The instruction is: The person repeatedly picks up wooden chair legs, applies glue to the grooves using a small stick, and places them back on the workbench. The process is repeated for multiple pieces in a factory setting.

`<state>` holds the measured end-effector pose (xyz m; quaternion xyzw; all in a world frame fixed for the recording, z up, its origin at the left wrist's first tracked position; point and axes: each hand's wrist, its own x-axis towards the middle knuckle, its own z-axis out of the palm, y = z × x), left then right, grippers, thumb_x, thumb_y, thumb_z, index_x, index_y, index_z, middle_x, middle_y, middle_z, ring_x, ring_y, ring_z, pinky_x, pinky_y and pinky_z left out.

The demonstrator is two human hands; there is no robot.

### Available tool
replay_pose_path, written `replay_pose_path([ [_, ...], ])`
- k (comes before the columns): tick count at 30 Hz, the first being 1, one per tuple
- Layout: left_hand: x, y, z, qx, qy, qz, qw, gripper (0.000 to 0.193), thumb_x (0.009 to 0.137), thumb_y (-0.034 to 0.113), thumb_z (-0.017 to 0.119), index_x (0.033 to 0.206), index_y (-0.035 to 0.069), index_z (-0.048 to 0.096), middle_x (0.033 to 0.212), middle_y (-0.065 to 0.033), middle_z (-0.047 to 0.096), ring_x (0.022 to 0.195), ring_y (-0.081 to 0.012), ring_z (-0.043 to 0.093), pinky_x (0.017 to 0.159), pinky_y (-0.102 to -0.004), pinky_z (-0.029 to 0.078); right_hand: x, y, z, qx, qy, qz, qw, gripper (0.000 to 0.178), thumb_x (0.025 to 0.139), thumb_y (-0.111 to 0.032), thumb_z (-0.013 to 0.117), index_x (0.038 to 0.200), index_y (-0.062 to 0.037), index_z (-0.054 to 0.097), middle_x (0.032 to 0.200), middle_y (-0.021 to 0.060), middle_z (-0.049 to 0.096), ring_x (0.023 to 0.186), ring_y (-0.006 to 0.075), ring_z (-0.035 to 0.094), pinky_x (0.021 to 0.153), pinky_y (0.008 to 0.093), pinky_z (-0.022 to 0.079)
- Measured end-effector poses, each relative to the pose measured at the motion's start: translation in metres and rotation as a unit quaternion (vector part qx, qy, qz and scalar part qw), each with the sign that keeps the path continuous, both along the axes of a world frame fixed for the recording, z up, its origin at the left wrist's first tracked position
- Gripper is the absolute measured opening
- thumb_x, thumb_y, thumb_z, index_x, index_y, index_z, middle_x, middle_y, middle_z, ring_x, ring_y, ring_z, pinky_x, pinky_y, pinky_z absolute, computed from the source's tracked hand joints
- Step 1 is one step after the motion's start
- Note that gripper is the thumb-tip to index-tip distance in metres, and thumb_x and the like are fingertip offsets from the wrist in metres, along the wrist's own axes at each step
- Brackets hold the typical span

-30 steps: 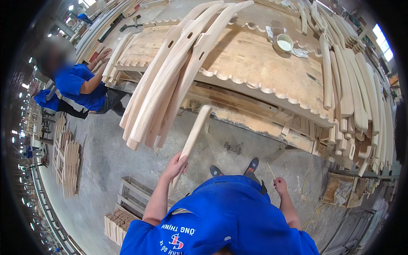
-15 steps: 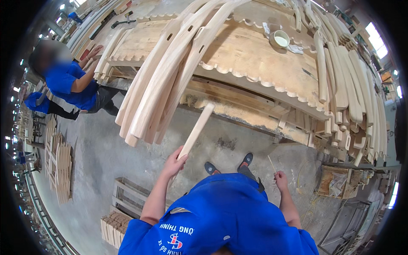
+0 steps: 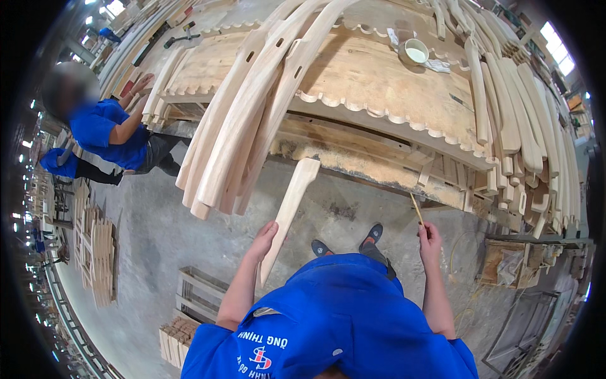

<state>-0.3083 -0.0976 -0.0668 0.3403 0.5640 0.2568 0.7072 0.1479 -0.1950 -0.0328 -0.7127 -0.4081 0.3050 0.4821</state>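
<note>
My left hand (image 3: 265, 239) is closed around a pale, slightly curved wooden piece (image 3: 291, 205) with a notched upper end, held slanting in front of me. The piece reaches up towards the front edge of the workbench. My right hand (image 3: 430, 241) pinches a thin yellowish stick (image 3: 416, 207) that points up and to the left. Its far tip lies before the bench edge, and I cannot make out what kind of stick it is. On the bench sits a round container of whitish liquid (image 3: 416, 50), with a crumpled white cloth (image 3: 437, 66) beside it.
Long curved wooden parts with slots (image 3: 235, 136) overhang the bench (image 3: 385, 79) at left. More wooden parts (image 3: 514, 120) are stacked at right. A co-worker in blue (image 3: 113, 129) stands at far left. A wooden frame (image 3: 201, 292) and a pile of short pieces (image 3: 173, 341) lie on the floor.
The wooden piece has turned in my left hand, showing its broader side and notched end. My right hand has risen a little, and the stick now reaches closer to the bench.
</note>
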Motion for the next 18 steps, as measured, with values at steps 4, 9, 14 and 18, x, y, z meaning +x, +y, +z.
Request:
replay_pose_path([
  [4,-0.009,0.000,0.005,-0.135,-0.089,-0.042,0.986,0.064,0.096,0.059,0.023,0.121,0.008,0.052,0.059,-0.0064,0.053,0.047,-0.0165,0.052,0.047,-0.0300,0.044,-0.006,0.019,0.022,0.028,-0.007,0.020,0.999,0.018,0.092,-0.016,0.058,0.101,-0.0004,0.062,0.073,-0.0012,0.056,0.065,0.0059,0.049,0.060,0.0207,0.040],
  [9,-0.002,-0.010,0.008,-0.117,-0.147,-0.092,0.978,0.068,0.094,0.063,0.015,0.121,0.010,0.047,0.050,-0.0053,0.045,0.041,-0.0170,0.046,0.041,-0.0317,0.040,0.010,0.062,0.095,0.017,-0.051,0.052,0.997,0.019,0.094,-0.017,0.054,0.101,-0.0004,0.062,0.073,-0.0008,0.057,0.065,0.0065,0.050,0.059,0.0212,0.040],
  [14,0.017,-0.006,0.015,-0.091,-0.151,-0.105,0.979,0.070,0.094,0.064,0.015,0.124,0.009,0.047,0.052,-0.0050,0.046,0.042,-0.0180,0.049,0.040,-0.0318,0.041,0.051,0.123,0.160,0.044,-0.149,0.085,0.984,0.021,0.094,-0.018,0.053,0.101,0.0001,0.061,0.071,0.0023,0.057,0.066,0.0088,0.052,0.061,0.0235,0.042],
  [18,0.034,0.003,0.029,-0.061,-0.093,-0.116,0.987,0.061,0.096,0.056,0.026,0.126,0.008,0.048,0.059,-0.0065,0.053,0.045,-0.0166,0.052,0.041,-0.0303,0.043,0.073,0.181,0.205,0.008,-0.282,0.072,0.957,0.022,0.093,-0.023,0.052,0.104,-0.0050,0.059,0.076,0.0100,0.063,0.073,0.0198,0.062,0.065,0.0326,0.047],
])
